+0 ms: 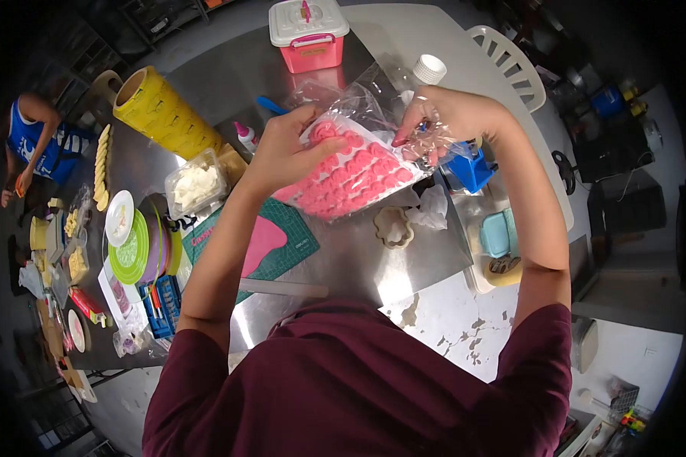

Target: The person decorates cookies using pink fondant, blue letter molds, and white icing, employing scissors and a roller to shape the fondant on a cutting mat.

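Note:
Above the metal table I hold up a clear plastic bag (351, 179) with rows of pink flower-like pieces on a white sheet inside. My left hand (291, 148) is closed on the bag's left edge, thumb across the front. On the upper right, my right hand (442, 122) pinches the bunched, crinkled plastic of the same bag. Below it lie a scalloped cutter (393, 228) and a crumpled piece of clear plastic (432, 208). A pink sheet (262, 242) rests on the green cutting mat (296, 242) under my left forearm.
A pink box with white lid (312, 53) stands at the back. To the left are a yellow roll (164, 110), a tub of white pieces (197, 186) and a green turntable (129, 244). A blue tape dispenser (471, 169) sits right. A person (42, 141) is at far left.

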`<act>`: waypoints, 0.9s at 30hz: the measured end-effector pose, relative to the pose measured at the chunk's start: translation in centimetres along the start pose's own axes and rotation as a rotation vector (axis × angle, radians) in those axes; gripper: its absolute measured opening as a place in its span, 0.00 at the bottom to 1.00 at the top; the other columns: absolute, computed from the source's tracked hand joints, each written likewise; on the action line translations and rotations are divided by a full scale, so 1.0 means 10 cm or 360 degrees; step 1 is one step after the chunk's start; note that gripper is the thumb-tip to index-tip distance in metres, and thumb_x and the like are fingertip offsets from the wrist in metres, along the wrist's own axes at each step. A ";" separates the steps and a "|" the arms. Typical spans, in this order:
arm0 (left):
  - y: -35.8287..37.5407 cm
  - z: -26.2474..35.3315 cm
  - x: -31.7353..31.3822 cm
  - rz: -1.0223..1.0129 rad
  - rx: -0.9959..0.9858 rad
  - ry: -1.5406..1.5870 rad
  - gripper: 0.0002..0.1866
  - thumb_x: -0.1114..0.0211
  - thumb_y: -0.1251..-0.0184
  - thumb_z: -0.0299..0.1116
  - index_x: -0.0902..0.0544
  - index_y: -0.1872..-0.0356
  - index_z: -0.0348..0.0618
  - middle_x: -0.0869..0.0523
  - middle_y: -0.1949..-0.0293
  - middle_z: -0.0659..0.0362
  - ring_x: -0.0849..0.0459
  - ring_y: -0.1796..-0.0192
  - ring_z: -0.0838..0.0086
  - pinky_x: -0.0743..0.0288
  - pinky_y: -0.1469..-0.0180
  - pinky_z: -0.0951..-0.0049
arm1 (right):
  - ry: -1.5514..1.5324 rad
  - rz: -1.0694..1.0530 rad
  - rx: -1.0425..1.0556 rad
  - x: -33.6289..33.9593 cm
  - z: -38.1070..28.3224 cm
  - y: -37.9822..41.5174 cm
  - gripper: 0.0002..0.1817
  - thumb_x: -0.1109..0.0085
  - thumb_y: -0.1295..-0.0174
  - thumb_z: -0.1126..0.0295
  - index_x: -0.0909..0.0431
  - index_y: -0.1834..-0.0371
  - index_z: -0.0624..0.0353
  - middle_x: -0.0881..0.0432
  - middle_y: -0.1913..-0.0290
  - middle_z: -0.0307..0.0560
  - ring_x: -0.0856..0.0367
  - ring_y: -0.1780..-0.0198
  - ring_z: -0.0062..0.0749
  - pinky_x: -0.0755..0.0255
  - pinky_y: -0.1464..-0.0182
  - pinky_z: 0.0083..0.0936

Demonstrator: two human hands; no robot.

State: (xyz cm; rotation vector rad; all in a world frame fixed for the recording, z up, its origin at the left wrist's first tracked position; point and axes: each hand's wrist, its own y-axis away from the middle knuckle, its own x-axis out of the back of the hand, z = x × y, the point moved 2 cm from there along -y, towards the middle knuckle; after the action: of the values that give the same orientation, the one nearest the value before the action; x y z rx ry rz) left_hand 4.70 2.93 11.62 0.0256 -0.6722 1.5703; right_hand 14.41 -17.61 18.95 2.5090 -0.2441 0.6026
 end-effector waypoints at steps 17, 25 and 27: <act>0.01 0.38 0.09 -0.0112 0.0084 -0.0328 0.17 0.30 0.52 0.38 0.23 0.70 0.33 0.24 0.78 0.58 0.31 0.73 0.78 0.33 0.68 0.76 | 0.0567 0.0261 0.0407 -0.31 -0.01 -0.24 0.13 0.36 0.58 0.70 0.28 0.83 0.70 0.32 0.88 0.53 0.37 0.85 0.30 0.42 0.80 0.27; 0.07 0.26 0.07 -0.0212 0.0245 -0.0234 0.17 0.29 0.52 0.38 0.23 0.71 0.34 0.26 0.78 0.65 0.35 0.71 0.85 0.36 0.69 0.80 | 0.0384 -0.0048 0.0410 -0.37 0.13 -0.30 0.12 0.38 0.59 0.71 0.25 0.74 0.70 0.23 0.79 0.53 0.26 0.76 0.35 0.33 0.71 0.31; 0.08 0.30 0.08 -0.0213 0.0219 -0.0344 0.17 0.29 0.52 0.37 0.23 0.71 0.34 0.26 0.77 0.65 0.34 0.70 0.85 0.36 0.68 0.81 | 0.0492 -0.0021 0.0459 -0.37 0.13 -0.30 0.11 0.39 0.59 0.71 0.27 0.77 0.70 0.25 0.80 0.53 0.27 0.76 0.38 0.34 0.71 0.32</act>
State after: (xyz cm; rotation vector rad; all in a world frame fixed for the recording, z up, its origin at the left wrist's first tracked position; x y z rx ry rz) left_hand 2.77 2.43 14.11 0.3403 -0.7141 1.4942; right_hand 12.47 -15.60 14.81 2.6357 -0.0256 1.0731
